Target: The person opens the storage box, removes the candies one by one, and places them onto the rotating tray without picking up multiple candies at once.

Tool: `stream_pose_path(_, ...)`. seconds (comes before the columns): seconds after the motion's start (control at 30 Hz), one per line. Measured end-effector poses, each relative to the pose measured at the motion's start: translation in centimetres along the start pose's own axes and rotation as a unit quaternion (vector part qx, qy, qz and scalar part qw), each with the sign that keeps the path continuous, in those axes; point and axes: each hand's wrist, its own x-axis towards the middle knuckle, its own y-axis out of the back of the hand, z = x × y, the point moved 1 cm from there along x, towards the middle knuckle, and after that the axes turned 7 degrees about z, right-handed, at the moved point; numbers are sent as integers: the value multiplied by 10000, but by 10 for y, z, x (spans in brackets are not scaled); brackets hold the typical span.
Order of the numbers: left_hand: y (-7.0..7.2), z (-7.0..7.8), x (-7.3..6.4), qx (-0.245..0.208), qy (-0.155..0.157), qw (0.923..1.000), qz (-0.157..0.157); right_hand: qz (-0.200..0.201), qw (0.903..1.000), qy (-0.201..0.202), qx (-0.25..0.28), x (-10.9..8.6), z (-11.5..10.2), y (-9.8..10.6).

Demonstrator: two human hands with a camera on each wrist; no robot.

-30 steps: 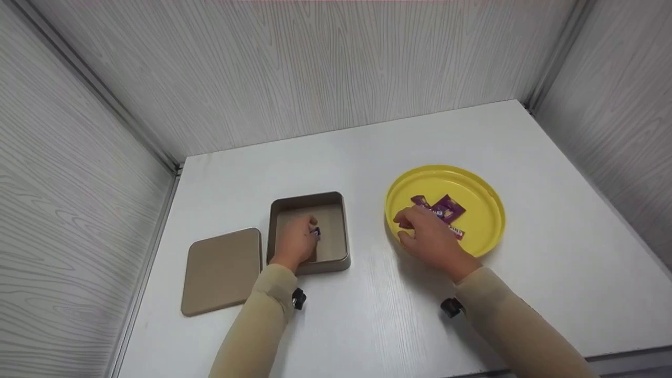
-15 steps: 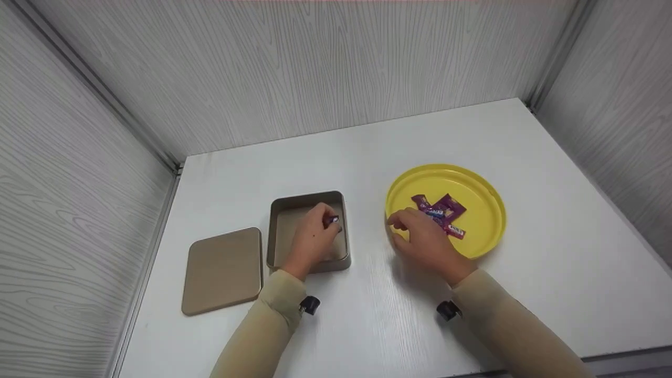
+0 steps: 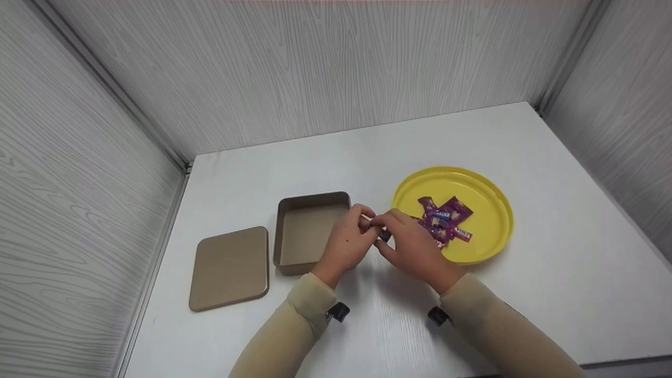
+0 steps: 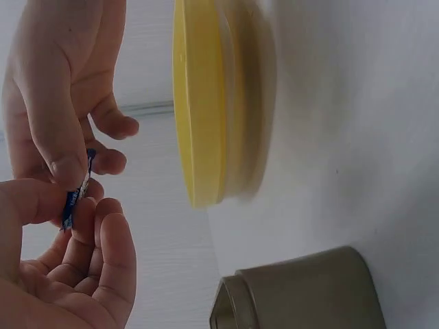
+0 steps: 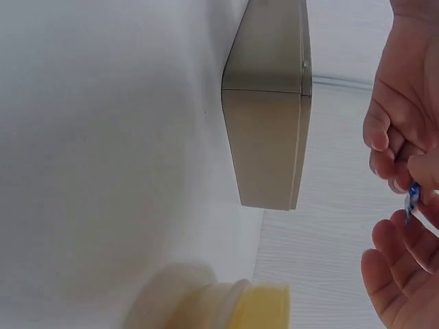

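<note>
Between the box and the plate, my two hands meet above the table around a small candy in a blue wrapper (image 4: 70, 209). My left hand (image 3: 346, 240) pinches one end between thumb and forefinger, its other fingers curled loosely. The thumb and forefinger of my right hand (image 3: 417, 249) close on the other end; in the right wrist view its fingertips sit right at the wrapper. Several purple and blue wrapped candies (image 3: 455, 210) lie heaped on the yellow plate (image 3: 499, 210), partly hidden by my right hand. The open brown tin box (image 3: 302, 231) is left of my hands.
A matching brown lid (image 3: 231, 268) lies flat on the white table (image 3: 357, 157), left of the box. The plate has a raised rim. Pale wood-grain panels (image 3: 315, 68) enclose the table at the back and both sides.
My left hand has moved out of the box to the right, carrying the candy. My right hand has shifted slightly left from the plate's edge, and its fingers now close on the candy.
</note>
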Motion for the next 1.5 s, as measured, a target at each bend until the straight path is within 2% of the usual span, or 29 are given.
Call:
stream_pose_path(0.17, -7, 3, 3, 33, -170, 9998, -57, 128, 9995, 36, -298, 2, 3, 3)
stream_pose_path(0.27, -9, 2, 3, 117, -128, 9998, -110, -18, 9995, -33, -325, 3, 7, 4)
stream_pose_path(0.47, -9, -2, -2, 594, -91, 9978, -276, -379, 9965, -714, -225, 6, 27, 9)
stream_pose_path(0.6, -1, -4, -5, 763, -17, 9969, -193, -667, 9884, -1325, -312, 13, 47, 20)
stream_pose_path(0.77, 5, -6, -7, 746, 208, 9970, -94, -1230, 9720, -1946, -467, 22, 78, 37)
stream_pose_path(0.9, 6, -7, -9, 703, 252, 9972, -82, -1540, 9616, -2167, -684, 28, 103, 49)
stream_pose_path(1.1, 6, -11, -9, 787, 200, 9967, -94, -1818, 9547, -2147, -969, 34, 128, 52)
stream_pose_path(1.3, 9, -14, -9, 890, 253, 9957, -64, -2060, 9444, -2372, -970, 31, 139, 43)
stream_pose_path(1.4, 10, -15, -8, 988, 260, 9948, -58, -1965, 9489, -2229, -1066, 26, 142, 39)
stream_pose_path(1.5, 11, -18, -8, 1285, 83, 9917, 19, -1653, 9596, -1890, -1270, 21, 139, 39)
